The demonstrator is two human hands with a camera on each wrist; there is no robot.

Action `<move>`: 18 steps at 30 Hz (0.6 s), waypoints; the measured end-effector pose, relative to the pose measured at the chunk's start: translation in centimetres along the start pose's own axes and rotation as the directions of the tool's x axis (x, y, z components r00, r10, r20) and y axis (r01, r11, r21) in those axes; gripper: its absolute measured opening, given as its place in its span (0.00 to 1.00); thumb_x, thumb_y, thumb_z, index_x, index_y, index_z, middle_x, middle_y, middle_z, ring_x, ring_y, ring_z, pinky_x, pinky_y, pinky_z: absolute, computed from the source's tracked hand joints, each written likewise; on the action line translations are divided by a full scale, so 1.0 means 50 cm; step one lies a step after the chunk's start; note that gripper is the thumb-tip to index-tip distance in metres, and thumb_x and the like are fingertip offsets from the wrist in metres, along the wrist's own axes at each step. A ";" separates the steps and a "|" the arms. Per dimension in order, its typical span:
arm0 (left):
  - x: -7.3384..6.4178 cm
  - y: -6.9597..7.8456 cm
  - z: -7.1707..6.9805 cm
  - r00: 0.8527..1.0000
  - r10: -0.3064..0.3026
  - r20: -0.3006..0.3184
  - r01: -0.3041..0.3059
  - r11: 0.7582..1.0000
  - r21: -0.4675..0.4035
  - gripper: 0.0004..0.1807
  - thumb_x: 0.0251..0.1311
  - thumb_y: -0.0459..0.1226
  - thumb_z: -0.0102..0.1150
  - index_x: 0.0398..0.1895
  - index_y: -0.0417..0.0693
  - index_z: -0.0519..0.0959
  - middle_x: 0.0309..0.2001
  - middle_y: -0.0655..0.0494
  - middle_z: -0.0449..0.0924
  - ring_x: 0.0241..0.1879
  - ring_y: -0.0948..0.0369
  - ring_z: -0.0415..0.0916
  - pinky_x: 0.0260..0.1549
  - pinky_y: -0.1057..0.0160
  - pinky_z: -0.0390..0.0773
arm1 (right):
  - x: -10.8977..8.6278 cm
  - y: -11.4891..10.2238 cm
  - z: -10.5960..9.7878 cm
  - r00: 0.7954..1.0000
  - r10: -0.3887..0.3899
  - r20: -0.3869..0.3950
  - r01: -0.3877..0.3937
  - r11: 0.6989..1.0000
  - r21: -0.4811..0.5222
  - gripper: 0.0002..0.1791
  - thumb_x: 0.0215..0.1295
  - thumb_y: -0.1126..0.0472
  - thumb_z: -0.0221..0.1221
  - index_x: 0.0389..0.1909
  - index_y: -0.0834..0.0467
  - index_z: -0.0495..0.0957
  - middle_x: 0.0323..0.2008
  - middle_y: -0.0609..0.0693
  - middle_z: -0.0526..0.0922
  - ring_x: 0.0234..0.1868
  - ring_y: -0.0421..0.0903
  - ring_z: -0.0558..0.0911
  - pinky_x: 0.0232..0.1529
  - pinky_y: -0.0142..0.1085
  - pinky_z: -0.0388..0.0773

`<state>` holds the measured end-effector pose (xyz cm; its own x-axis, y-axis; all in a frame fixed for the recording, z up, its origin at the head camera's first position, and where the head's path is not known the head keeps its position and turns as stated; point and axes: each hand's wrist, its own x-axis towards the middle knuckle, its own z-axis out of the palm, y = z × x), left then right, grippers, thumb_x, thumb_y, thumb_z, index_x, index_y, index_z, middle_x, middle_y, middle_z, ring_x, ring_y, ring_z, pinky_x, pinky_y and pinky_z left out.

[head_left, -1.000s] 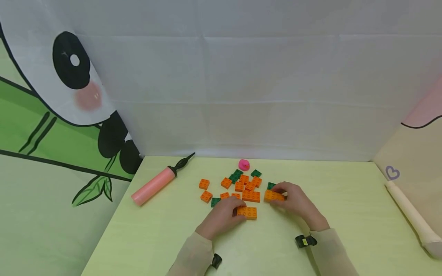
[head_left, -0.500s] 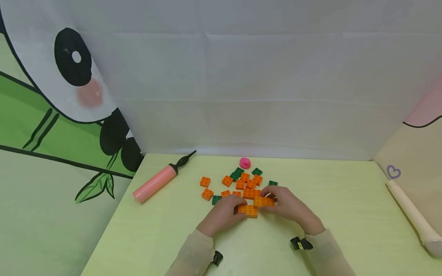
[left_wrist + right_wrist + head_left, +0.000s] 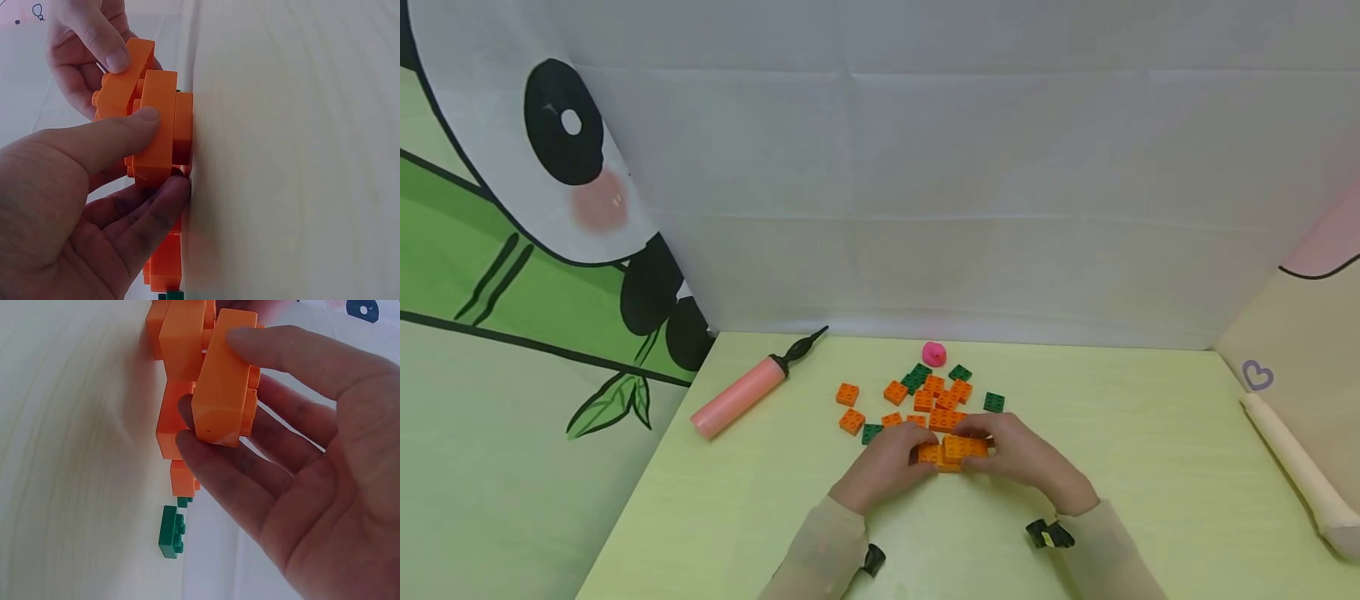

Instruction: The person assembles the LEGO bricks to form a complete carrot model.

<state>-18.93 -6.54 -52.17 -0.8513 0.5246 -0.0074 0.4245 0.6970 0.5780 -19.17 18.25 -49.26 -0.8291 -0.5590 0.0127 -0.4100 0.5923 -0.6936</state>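
My left hand [image 3: 886,463] grips a long orange toy brick [image 3: 156,125] by its left end, low over the table. Another orange brick [image 3: 184,125] shows right below it in the left wrist view, next to the tabletop. Thumb and fingers of my right hand [image 3: 1028,460] pinch a second long orange brick [image 3: 224,381], studs facing up. This upper brick [image 3: 966,448] overlaps the right part of the left hand's brick [image 3: 929,454] from above, slightly tilted in the wrist views.
Behind the hands lie several loose orange bricks [image 3: 895,392] and green bricks [image 3: 994,402]. A pink knob-like piece [image 3: 934,354] sits at the back. Left stands a pink hand pump [image 3: 741,398] lying down; a pale roll [image 3: 1296,475] lies along the right edge. A white backdrop [image 3: 985,275] rises behind.
My right hand has carried its orange brick leftward from beside the pile to over the left hand's brick. The left hand keeps its grip in nearly the same place.
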 end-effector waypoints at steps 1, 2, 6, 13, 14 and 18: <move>0.000 0.000 0.000 1.000 0.002 -0.001 -0.002 1.000 0.001 0.19 0.66 0.45 0.72 0.58 0.52 0.84 0.54 0.62 0.83 0.53 0.60 0.78 0.58 0.56 0.77 | 0.000 0.000 0.001 1.000 -0.007 0.004 0.007 1.000 -0.002 0.18 0.63 0.61 0.73 0.54 0.56 0.85 0.49 0.43 0.86 0.47 0.44 0.82 0.52 0.41 0.82; 0.000 0.000 0.000 1.000 0.002 -0.001 -0.002 1.000 0.001 0.19 0.66 0.45 0.72 0.58 0.52 0.85 0.54 0.62 0.83 0.53 0.60 0.78 0.59 0.56 0.77 | -0.001 -0.001 0.001 1.000 -0.012 0.007 0.012 1.000 -0.002 0.18 0.64 0.61 0.73 0.54 0.55 0.86 0.49 0.43 0.86 0.48 0.44 0.82 0.52 0.41 0.82; -0.001 0.002 -0.001 1.000 0.010 -0.006 -0.010 1.000 0.007 0.19 0.66 0.45 0.72 0.57 0.51 0.85 0.53 0.61 0.83 0.53 0.60 0.78 0.59 0.56 0.77 | -0.002 -0.005 0.004 1.000 -0.021 0.003 0.021 1.000 -0.009 0.18 0.63 0.61 0.73 0.53 0.55 0.86 0.50 0.43 0.87 0.49 0.44 0.82 0.53 0.40 0.82; -0.001 0.005 -0.003 1.000 0.015 -0.012 -0.015 1.000 0.003 0.19 0.65 0.44 0.72 0.57 0.51 0.85 0.53 0.61 0.83 0.51 0.61 0.78 0.58 0.57 0.77 | 0.000 -0.008 0.008 1.000 -0.027 -0.005 0.027 1.000 -0.009 0.17 0.62 0.61 0.74 0.51 0.56 0.87 0.47 0.42 0.86 0.44 0.43 0.80 0.49 0.40 0.81; -0.001 0.005 -0.003 1.000 0.016 -0.011 -0.016 1.000 0.003 0.18 0.65 0.44 0.72 0.57 0.51 0.85 0.53 0.62 0.83 0.51 0.61 0.78 0.58 0.57 0.77 | 0.000 -0.009 0.009 1.000 -0.027 -0.006 0.027 1.000 -0.012 0.17 0.62 0.61 0.74 0.51 0.56 0.87 0.47 0.43 0.86 0.44 0.43 0.80 0.49 0.40 0.81; 0.000 0.004 -0.002 1.000 0.016 -0.013 -0.016 1.000 0.001 0.18 0.65 0.43 0.72 0.56 0.51 0.85 0.52 0.62 0.83 0.51 0.61 0.78 0.58 0.58 0.77 | 0.002 -0.011 0.013 1.000 -0.027 -0.010 0.027 0.999 -0.024 0.16 0.62 0.62 0.74 0.51 0.56 0.87 0.47 0.43 0.86 0.44 0.43 0.80 0.48 0.40 0.81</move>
<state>-18.86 -6.45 -51.96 -0.8484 0.5292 0.0121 0.4380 0.6889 0.5775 -18.79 17.51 -49.34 -0.8214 -0.5691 0.0387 -0.4410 0.5906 -0.6758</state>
